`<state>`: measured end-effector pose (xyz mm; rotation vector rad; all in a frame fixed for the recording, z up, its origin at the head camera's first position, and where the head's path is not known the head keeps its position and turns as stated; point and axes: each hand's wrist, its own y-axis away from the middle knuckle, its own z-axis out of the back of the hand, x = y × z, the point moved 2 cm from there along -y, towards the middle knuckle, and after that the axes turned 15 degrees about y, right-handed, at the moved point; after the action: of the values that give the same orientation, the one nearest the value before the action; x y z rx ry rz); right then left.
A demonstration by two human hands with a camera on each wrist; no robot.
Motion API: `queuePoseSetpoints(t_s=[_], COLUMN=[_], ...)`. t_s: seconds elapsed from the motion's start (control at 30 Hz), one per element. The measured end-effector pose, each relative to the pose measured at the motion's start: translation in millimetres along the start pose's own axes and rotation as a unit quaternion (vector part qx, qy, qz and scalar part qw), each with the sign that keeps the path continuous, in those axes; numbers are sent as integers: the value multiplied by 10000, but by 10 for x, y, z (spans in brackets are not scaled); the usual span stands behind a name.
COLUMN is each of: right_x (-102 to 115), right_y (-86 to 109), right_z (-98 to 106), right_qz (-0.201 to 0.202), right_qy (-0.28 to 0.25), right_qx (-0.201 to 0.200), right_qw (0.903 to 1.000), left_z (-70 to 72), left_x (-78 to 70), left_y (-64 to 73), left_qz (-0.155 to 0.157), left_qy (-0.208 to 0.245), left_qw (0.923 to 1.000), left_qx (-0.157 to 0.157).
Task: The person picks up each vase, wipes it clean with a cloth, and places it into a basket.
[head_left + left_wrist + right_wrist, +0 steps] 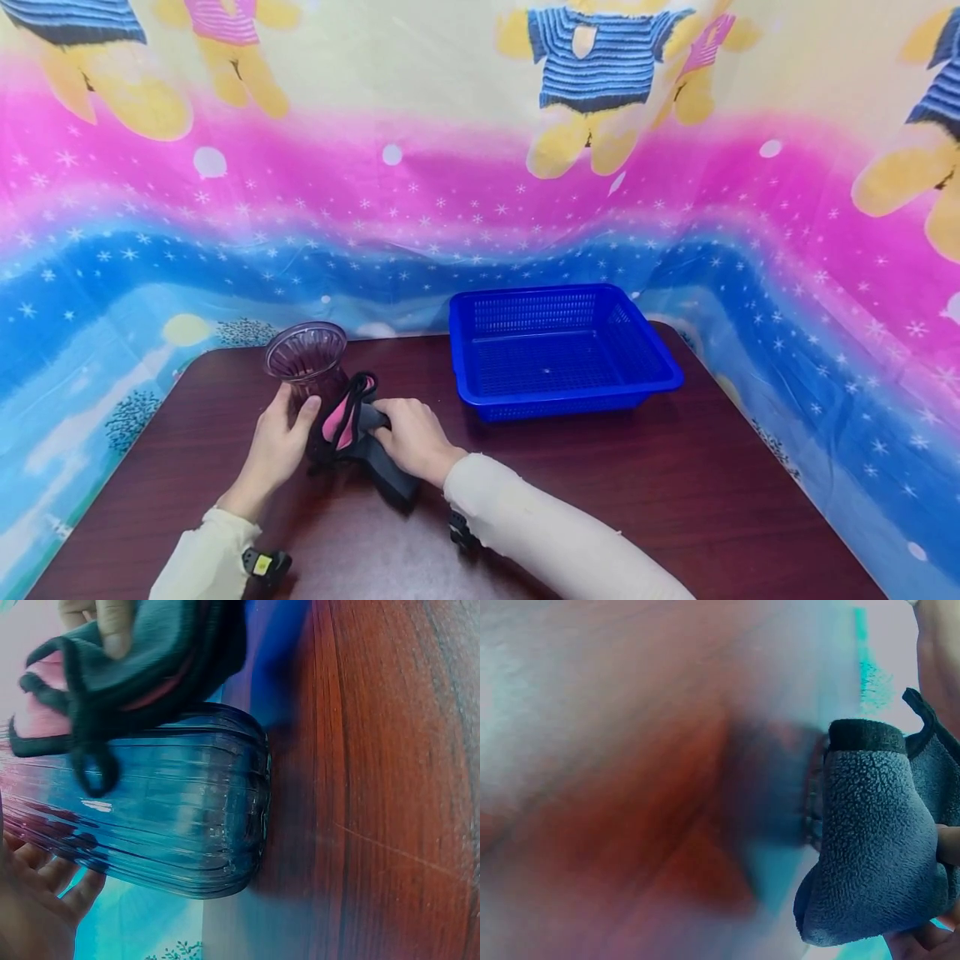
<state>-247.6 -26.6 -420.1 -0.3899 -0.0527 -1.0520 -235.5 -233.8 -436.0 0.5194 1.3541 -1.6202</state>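
Note:
A ribbed, see-through glass vase (306,354) with a flared rim stands upright at the left of the table, tinted purple in the head view. Curled around its upper body is my left hand (276,442), with the thumb on the near side. In the left wrist view the vase's lower part (187,810) looks blue, its base at the tabletop. My right hand (416,437) grips a folded grey and pink cloth (386,467) with dark edging and a hanging loop. The cloth (877,832) lies against or just before the vase's side; contact is hard to tell.
A blue plastic basket (468,392) with perforated walls stands at the back right of the dark red wooden table (675,500). A printed curtain (420,192) hangs behind the table and along both sides.

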Motion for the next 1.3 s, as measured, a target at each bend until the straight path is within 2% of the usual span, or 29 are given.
queuePoseSetpoints(t_s=[0.4, 0.63, 0.87, 1.13, 1.3], right_x=[90, 119, 133, 107, 71], right_y=[-122, -143, -133, -111, -79], right_z=[278, 368, 360, 283, 198], right_qz=[118, 123, 77, 42, 34], right_qy=[65, 29, 37, -37, 44], right_qx=[-232, -361, -275, -137, 14], right_qw=[9996, 9993, 9996, 9999, 10000], left_z=[12, 12, 18, 15, 7], left_x=[-40, -66, -52, -63, -76], left_y=[3, -6, -14, -8, 9], left_qz=[74, 65, 83, -93, -65], left_qy=[-148, -356, -340, -337, -161], left_qw=[9999, 9993, 9994, 9993, 9998], left_qx=[23, -90, -63, -99, 33])
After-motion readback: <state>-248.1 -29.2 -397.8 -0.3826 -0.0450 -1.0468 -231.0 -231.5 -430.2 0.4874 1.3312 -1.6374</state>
